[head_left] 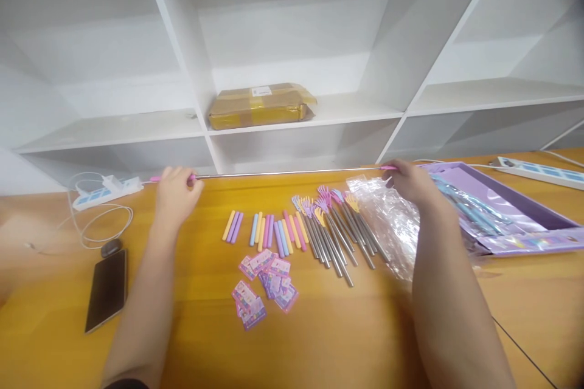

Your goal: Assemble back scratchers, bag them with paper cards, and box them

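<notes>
Stretched out long between my two hands is a telescopic back scratcher (283, 172) with a thin metal rod and pink ends. My left hand (177, 191) is wrapped round its pink handle. At the far end, my right hand (408, 181) pinches the pink tip, whose shape is mostly covered by the fingers. Below the rod lie several back scratchers (335, 228) with coloured claw heads and bare metal shafts. Coloured handle sleeves (274, 232) in yellow, purple, blue and pink lie in a row to their left. Small printed cards (269, 279) are scattered in front of the sleeves.
Clear plastic bags (387, 213) lie beside a purple box (497, 194) holding blue wrapped items. A phone (108, 289), a black earbud case (111, 248) and a power strip (107, 191) with cables are at left. Another power strip (542, 171) stands at right. A taped carton (260, 106) sits on the shelf.
</notes>
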Available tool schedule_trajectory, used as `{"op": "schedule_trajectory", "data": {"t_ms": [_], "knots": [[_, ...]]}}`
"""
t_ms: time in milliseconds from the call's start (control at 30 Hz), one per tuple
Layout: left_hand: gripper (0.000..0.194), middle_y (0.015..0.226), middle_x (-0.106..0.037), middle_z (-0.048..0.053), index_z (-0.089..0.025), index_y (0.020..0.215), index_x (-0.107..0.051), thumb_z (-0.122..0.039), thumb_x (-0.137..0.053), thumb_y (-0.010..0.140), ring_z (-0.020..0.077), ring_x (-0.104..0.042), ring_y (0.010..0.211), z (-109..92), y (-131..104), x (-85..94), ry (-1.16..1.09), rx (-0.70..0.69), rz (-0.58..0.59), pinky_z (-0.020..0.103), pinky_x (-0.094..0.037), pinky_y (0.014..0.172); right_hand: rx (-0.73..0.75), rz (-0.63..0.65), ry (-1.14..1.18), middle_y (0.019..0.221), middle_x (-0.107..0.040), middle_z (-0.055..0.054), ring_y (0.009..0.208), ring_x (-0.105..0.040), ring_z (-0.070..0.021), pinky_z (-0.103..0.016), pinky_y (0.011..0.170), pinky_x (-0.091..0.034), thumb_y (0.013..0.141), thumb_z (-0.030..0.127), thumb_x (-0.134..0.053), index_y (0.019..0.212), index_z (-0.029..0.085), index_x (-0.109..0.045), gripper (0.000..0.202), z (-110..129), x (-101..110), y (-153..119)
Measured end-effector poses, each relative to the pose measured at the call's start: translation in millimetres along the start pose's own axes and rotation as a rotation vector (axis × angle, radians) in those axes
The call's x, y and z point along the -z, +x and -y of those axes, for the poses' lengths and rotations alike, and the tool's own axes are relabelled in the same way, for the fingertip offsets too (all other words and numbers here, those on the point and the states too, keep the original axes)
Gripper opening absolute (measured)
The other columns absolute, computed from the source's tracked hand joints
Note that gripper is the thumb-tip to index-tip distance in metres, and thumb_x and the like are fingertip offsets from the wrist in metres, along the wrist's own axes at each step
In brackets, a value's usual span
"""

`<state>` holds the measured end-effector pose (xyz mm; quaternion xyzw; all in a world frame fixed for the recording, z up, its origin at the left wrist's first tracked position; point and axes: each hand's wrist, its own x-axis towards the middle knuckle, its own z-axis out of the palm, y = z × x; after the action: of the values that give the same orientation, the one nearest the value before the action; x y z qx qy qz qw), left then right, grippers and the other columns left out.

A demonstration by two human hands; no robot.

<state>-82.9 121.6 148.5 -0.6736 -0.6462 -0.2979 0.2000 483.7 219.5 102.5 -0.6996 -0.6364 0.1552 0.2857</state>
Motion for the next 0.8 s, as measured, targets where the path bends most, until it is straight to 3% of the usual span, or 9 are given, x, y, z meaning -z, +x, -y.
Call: {"op": "schedule_trajectory", "data": {"t_ms": [367, 533, 700, 800], "knots": [[0.009, 0.08, -0.065, 0.006, -0.024, 0.077, -0.061, -0.028, -0.064, 0.084, 0.0297, -0.057, 0.09, -0.5, -1.4, 1.0, 0.05, 0.045, -0.107, 0.043, -0.046, 0.091, -0.005, -0.051, -0.042, 0.106, -0.078, -0.015, 0.083, -0.068, -0.0216, -0.031, 0.08, -0.044, 0.094, 0.013, -0.04, 0.121, 0.018, -0.068, 0.039, 4.3, 9.7, -6.8], [0.01, 0.076, -0.063, 0.006, -0.024, 0.08, -0.063, -0.03, -0.063, 0.087, 0.0281, -0.054, 0.086, 0.3, -1.8, 1.3, 0.043, -0.016, -0.15, 0.041, -0.047, 0.085, -0.025, -0.061, -0.091, 0.108, -0.078, -0.016, 0.086, -0.067, -0.0227, -0.031, 0.08, -0.043, 0.097, 0.014, -0.041, 0.124, 0.016, -0.067, 0.038, 0.0, 8.9, -3.8], [0.01, 0.07, -0.059, 0.006, -0.024, 0.077, -0.062, -0.028, -0.059, 0.086, 0.0287, -0.053, 0.084, -0.7, -1.2, 5.1, 0.092, -0.052, -0.167, 0.039, -0.044, 0.078, -0.019, -0.094, -0.189, 0.129, -0.073, -0.027, 0.103, -0.064, -0.0291, -0.036, 0.086, -0.038, 0.103, 0.022, -0.04, 0.128, 0.014, -0.068, 0.039, 0.4, -0.3, 2.5], [0.007, 0.072, -0.061, 0.006, -0.024, 0.079, -0.064, -0.027, -0.06, 0.085, 0.028, -0.054, 0.083, -1.0, -1.3, 8.2, 0.083, -0.061, -0.155, 0.038, -0.042, 0.073, -0.01, -0.088, -0.22, 0.128, -0.073, -0.029, 0.103, -0.063, -0.0306, -0.037, 0.084, -0.037, 0.106, 0.028, -0.041, 0.13, 0.013, -0.068, 0.039, 1.8, -6.3, 3.3]]}}
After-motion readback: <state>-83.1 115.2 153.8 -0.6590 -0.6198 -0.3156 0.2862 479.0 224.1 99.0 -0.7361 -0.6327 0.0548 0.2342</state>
